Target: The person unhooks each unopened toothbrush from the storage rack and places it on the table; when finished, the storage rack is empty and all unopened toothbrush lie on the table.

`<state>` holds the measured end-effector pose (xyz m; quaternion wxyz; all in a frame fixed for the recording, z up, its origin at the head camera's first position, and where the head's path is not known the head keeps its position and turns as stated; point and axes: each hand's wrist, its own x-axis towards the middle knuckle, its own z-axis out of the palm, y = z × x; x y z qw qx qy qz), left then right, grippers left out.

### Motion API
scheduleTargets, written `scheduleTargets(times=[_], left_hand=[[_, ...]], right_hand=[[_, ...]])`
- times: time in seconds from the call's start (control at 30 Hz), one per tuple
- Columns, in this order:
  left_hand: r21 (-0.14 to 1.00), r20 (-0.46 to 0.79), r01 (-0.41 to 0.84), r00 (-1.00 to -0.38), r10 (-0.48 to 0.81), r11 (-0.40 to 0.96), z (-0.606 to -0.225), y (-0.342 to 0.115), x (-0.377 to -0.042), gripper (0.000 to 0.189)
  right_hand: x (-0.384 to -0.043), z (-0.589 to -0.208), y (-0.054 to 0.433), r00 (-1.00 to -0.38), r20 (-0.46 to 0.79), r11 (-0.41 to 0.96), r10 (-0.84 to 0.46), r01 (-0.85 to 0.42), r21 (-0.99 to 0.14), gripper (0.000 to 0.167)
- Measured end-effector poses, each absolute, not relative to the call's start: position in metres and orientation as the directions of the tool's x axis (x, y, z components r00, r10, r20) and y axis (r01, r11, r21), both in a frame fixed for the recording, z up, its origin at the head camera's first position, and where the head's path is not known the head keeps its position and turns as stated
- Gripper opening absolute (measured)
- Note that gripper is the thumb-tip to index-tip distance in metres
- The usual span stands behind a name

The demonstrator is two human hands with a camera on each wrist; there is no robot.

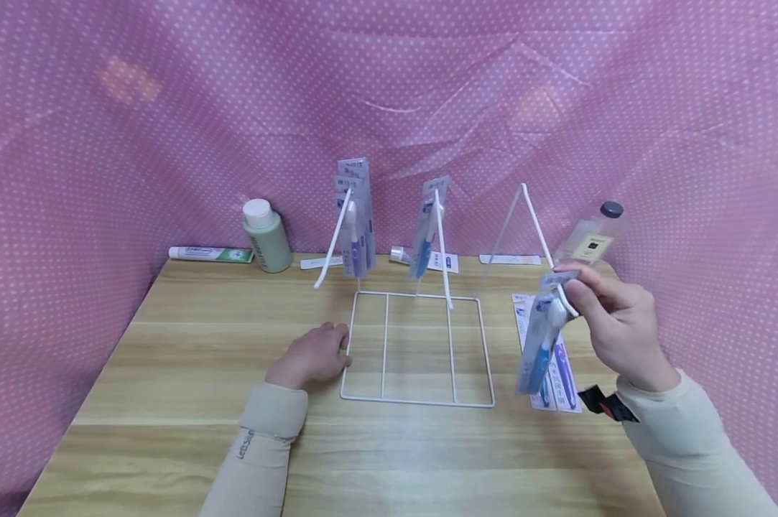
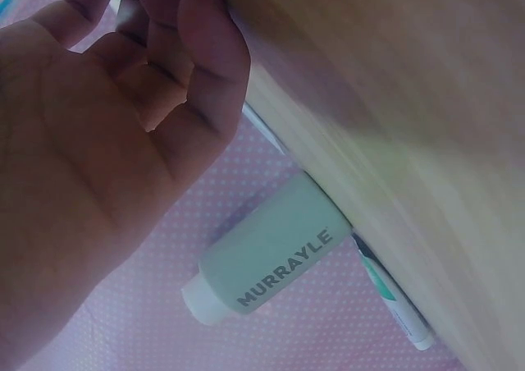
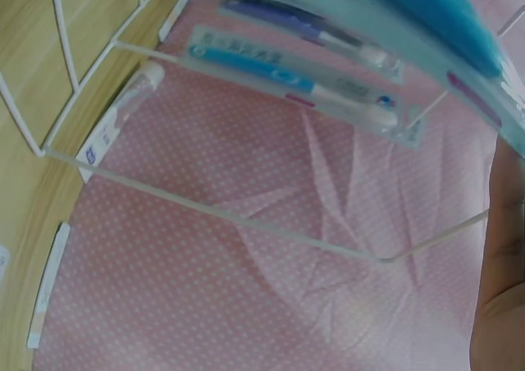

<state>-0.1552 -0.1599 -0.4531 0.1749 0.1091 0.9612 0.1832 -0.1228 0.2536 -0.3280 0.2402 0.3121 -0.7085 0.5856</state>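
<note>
A white wire display rack (image 1: 417, 404) stands on the table, with three arms sloping toward me. My left hand (image 1: 314, 353) holds the left side of its base, fingers curled at the wire. At the rack's right arm, my right hand (image 1: 621, 327) pinches the top of a packaged blue toothbrush (image 1: 536, 352), whose card overlaps the arm's upturned tip. Packaged toothbrushes (image 1: 356, 237) hang on the left arm, and a packaged blue toothbrush (image 1: 427, 233) hangs on the middle one. In the right wrist view, the held package is close and blurred, with only part of the hand showing.
More packaged toothbrushes (image 1: 566, 377) lie flat below my right hand. Along the back edge are a green-and-white toothpaste tube (image 1: 210, 254), a green bottle (image 2: 275, 244), another tube (image 1: 443, 261), flat white packets (image 1: 509, 259) and a clear black-capped bottle (image 1: 589, 240). Pink dotted cloth (image 1: 389, 86) surrounds the table.
</note>
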Motion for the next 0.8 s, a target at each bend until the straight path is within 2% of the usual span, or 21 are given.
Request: scheduleTargets(times=[0.17,0.5,0.67,0.8], left_hand=[[0.392,-0.293,0.154,-0.914,0.281,0.907,-0.452,-0.159,-0.155,0.020],[0.386,-0.292,0.156,-0.914,0.281,0.909,-0.451,-0.159,-0.155,0.021],[0.384,-0.292,0.157,-0.914,0.281,0.910,-0.451,-0.158,-0.155,0.021],[0.383,-0.295,0.155,-0.914,0.279,0.911,-0.452,-0.159,-0.156,0.021]], right_hand=[[-0.107,-0.329,0.254,-0.665,0.724,0.063,-0.183,-0.743,-0.666,0.020],[-0.087,-0.324,0.254,-0.686,0.716,0.069,-0.131,-0.726,-0.684,0.026],[-0.083,-0.313,0.255,-0.702,0.707,0.019,-0.085,-0.711,-0.703,0.026],[-0.086,-0.302,0.267,-0.687,0.724,-0.083,-0.061,-0.719,-0.690,0.028]])
